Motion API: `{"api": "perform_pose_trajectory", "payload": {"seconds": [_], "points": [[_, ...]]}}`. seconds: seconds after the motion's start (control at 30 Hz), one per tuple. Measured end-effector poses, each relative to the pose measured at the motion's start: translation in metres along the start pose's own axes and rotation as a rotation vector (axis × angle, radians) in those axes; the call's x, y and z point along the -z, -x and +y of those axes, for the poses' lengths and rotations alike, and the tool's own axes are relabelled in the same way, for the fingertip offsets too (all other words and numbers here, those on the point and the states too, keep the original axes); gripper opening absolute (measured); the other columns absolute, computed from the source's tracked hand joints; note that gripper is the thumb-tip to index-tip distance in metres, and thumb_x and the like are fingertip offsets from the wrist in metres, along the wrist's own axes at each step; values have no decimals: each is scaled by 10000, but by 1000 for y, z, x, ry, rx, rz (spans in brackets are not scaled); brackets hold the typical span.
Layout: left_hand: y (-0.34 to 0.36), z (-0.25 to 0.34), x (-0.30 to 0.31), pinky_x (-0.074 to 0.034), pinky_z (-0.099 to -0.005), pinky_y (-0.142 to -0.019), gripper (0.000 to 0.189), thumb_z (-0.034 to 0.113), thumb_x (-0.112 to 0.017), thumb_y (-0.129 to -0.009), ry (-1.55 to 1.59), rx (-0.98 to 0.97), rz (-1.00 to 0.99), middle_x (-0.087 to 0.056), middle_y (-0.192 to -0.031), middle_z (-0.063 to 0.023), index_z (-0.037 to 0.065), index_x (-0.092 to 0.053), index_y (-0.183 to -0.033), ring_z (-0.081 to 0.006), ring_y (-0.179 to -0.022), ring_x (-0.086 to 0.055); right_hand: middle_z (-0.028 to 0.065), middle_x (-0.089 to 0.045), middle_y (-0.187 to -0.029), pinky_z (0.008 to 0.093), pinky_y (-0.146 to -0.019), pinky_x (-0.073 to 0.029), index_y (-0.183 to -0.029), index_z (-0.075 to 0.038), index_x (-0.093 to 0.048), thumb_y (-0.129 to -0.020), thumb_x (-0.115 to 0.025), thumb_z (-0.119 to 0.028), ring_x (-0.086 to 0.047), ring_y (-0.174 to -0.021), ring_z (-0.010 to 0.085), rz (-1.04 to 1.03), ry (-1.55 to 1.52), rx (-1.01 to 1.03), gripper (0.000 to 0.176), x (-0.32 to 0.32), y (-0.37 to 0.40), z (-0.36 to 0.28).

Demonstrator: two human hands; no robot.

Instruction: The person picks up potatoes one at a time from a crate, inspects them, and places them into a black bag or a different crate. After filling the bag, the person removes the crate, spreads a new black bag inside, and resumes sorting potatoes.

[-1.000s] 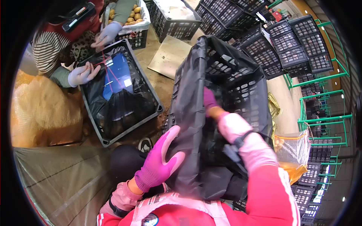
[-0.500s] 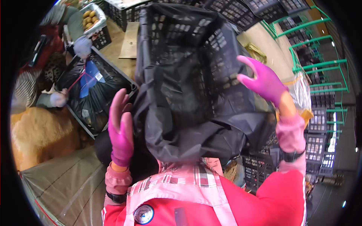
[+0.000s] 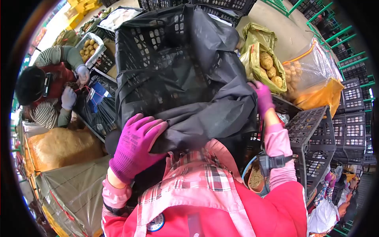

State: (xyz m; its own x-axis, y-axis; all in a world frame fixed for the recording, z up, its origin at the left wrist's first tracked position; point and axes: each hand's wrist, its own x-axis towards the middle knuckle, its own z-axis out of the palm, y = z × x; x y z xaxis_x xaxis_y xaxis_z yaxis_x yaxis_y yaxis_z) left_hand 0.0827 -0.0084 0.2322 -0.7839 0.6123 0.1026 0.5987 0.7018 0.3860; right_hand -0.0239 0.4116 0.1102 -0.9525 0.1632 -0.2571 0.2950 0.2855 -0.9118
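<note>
Moved inward, the right hand point(image 3: 261, 96) now touches the black plastic liner point(image 3: 205, 114).
Its grip I cannot tell; the left hand point(image 3: 138, 148), fingers parted, rests on the liner, which drapes the perforated crate point(image 3: 141, 38).

**Markings Showing, None of Them Readable**

Dark lettering point(image 3: 135, 139) is running across the back of the purple glove point(image 3: 128, 156) on the person's left hand point(image 3: 134, 147), its characters blurring too much to make out. On the red garment point(image 3: 173, 221), a round blue-and-white badge point(image 3: 156, 222) is carrying tiny marks, likewise illegible. A blue sheet point(image 3: 94, 99) lying on black plastic point(image 3: 104, 113) is bearing a small white label point(image 3: 106, 94), its print escaping the eye.
</note>
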Motion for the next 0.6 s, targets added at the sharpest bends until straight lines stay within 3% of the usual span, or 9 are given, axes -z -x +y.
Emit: {"api": "perform_pose_trajectory", "payload": {"seconds": [0.03, 0.07, 0.2, 0.3, 0.33, 0.37, 0.43, 0.5, 0.6], "points": [[3, -6, -8, -348, -499, -1091, 640, 232, -788, -658, -42, 15, 3, -588, -1272, -128, 69, -585, -1242, -347, -1213, -526, 76, -675, -1139, 331, -946, -444, -1219, -60, -635, -960, -527, -397, -619, -1007, 221, -81, -524, -291, 439, -6, -16, 36], [4, -7, -12, -354, -497, -1087, 599, 212, -783, -657, -79, 31, 2, -607, -1240, -113, 80, -603, -1214, -333, -1194, -536, 84, -677, -1133, 340, -932, -453, -1228, -63, -624, -950, -543, -380, -625, -1001, 231, -138, -576, -398, 429, -13, -22, 58], [5, -1, -12, -349, -491, -1095, 551, 189, -786, -654, -92, 89, 3, -624, -1196, -106, 89, -622, -1171, -316, -1191, -534, 114, -685, -1112, 374, -879, -489, -1264, -77, -578, -914, -607, -311, -650, -979, 270, -242, 696, 36, 422, 0, -16, 43], [5, 0, -7, -341, -495, -1104, 609, 192, -795, -648, -71, 81, 49, -606, -1235, -112, 82, -605, -1216, -324, -1213, -521, 136, -690, -1096, 400, -838, -516, -1291, -87, -543, -886, -655, -260, -668, -963, 299, 35, 731, 347, 454, 28, 3, -54], [4, 2, -5, -338, -497, -1106, 628, 196, -797, -648, -41, 68, 99, -600, -1248, -114, 77, -597, -1231, -328, -1220, -518, 113, -689, -1019, 331, -757, -523, -1264, -65, -563, -905, -644, -249, -658, -840, 199, 54, 610, 346, 411, 35, 8, -85], [4, 3, -3, -336, -499, -1107, 647, 199, -800, -648, -12, 50, 149, -593, -1261, -115, 72, -590, -1247, -332, -1226, -514, 71, -686, -955, 271, -700, -512, -1232, -51, -588, -899, -654, -243, -619, -746, 118, -15, 479, 456, 390, 33, 12, -115], [8, 0, 2, -324, -512, -1108, 692, 228, -807, -649, 30, 58, 262, -578, -1297, -130, 64, -576, -1280, -344, -1263, -492, 49, -697, -884, 248, -661, -503, -1163, -50, -639, -892, -664, -218, -622, -712, 93, -307, 324, 462, 320, -12, 36, -178], [15, -7, 3, -328, -508, -1105, 698, 227, -809, -647, 38, 62, 384, -568, -1321, -134, 52, -572, -1280, -348, -1272, -489, 59, -705, -807, 285, -646, -511, -1054, -48, -697, -865, -662, -208, -643, -696, 128, -677, 535, 480, 250, -73, 46, -212], [33, -13, 1, -337, -508, -1095, 662, 223, -781, -678, 93, 80, 548, -557, -1340, -153, 23, -567, -1271, -368, -1270, -495, 108, -706, -873, 362, -721, -511, -935, -54, -721, -830, -667, -257, -640, -758, 256, -1221, 1235, 501, 235, -174, 6, -192]]}}
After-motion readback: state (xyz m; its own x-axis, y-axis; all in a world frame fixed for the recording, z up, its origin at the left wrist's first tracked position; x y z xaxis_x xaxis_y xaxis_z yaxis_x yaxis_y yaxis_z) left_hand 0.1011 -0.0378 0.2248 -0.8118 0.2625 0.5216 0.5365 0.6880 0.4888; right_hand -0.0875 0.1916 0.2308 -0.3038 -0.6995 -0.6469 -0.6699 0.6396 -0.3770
